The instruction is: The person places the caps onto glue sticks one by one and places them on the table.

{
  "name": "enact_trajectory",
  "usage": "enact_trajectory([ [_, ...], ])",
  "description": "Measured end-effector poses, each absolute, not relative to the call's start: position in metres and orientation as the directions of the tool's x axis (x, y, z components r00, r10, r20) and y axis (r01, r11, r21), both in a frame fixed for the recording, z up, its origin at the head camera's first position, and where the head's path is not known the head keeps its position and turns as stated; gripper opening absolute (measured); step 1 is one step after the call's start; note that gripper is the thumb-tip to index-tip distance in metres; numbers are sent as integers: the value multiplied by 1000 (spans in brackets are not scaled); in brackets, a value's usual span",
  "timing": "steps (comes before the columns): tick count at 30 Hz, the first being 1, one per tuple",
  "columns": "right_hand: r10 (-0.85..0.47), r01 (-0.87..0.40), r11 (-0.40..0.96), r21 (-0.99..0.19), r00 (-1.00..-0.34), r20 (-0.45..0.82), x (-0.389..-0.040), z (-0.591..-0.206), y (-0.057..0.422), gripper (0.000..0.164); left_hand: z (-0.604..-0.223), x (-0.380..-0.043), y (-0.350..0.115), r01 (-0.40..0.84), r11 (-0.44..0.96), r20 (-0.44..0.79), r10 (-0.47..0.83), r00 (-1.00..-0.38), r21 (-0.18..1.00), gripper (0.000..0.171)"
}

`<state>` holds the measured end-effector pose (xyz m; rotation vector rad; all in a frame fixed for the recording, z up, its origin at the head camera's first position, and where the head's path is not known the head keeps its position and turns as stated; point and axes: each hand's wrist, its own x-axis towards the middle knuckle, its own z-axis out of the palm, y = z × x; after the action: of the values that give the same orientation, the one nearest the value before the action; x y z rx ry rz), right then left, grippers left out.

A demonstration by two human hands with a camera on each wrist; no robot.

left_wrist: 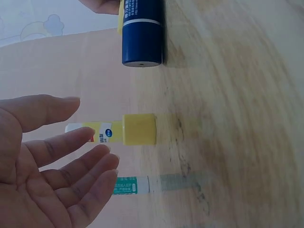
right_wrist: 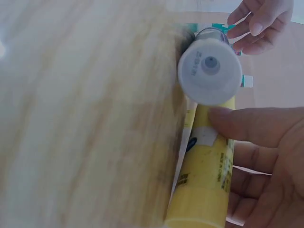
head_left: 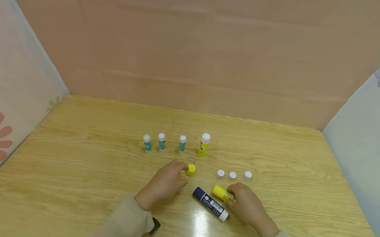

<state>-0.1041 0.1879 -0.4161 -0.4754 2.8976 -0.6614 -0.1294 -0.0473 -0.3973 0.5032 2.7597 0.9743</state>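
My left hand (head_left: 167, 180) is beside a small yellow cap (head_left: 190, 169) standing on the table. In the left wrist view the fingers look loosely extended, with a gap between them and the cap (left_wrist: 139, 129). My right hand (head_left: 249, 203) holds a yellow glue stick (head_left: 223, 193) that lies on its side. The right wrist view shows the thumb (right_wrist: 256, 126) on one side of that stick and the other fingers partly hidden behind it. Just in front of it lies a dark blue glue stick (head_left: 211, 204) with a white end.
Several glue sticks stand upright farther back: small green-and-white ones, such as the leftmost (head_left: 147, 143), and a larger yellow one with a white top (head_left: 204, 144). Three white caps (head_left: 232, 176) sit in a row beyond my right hand. A papered back wall (head_left: 201, 52) bounds the table.
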Motion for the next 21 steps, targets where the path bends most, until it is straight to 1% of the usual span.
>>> enact_trajectory([
  [7,-327,-266,860,-435,-942,-71,-104,-415,188,22,-399,-136,-44,246,733,-82,380,-921,635,31],
  [21,-304,-213,845,-490,-946,-113,-103,-414,189,24,-403,-139,-39,229,765,-100,356,-929,602,32],
])
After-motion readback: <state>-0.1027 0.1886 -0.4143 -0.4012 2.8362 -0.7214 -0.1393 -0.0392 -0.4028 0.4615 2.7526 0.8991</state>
